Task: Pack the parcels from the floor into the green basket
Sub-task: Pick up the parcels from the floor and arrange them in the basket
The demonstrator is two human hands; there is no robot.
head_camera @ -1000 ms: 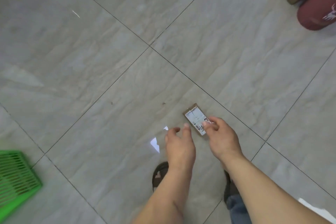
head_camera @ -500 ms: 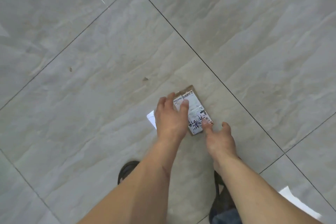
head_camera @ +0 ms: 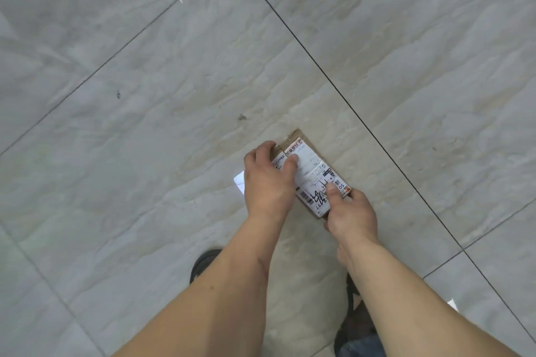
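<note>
The parcel (head_camera: 313,174) is a small brown cardboard box with a white label covering most of its top, and it sits on the floor (head_camera: 145,95) just in front of your feet, a little right of the middle of the view. The label has small print, a barcode and some black handwriting near its near end. Your left hand (head_camera: 268,182) is on the left side of the parcel, with its fingers (head_camera: 291,160) curled over the far left part of the top and its thumb side hidden from view, so it grips that edge. Your right hand (head_camera: 352,213) is at the near right corner of the parcel, with its thumb pressed down on the label and the other fingers tucked round the near edge, so it pinches that corner. You cannot tell from the view if the parcel is touching the floor or is a tiny bit off it. The floor is made of big pale grey tiles with thin dark lines between them, and one long line runs from the far middle down to the near right, passing just to the right of the parcel. A small bright white patch (head_camera: 239,182) of light shows on the floor just left of your left hand. A dark shoe (head_camera: 203,264) peeks out under your left arm, and another dark shoe (head_camera: 352,327) shows under your right arm, with a bit of blue trouser leg (head_camera: 359,348) next to it.
</note>
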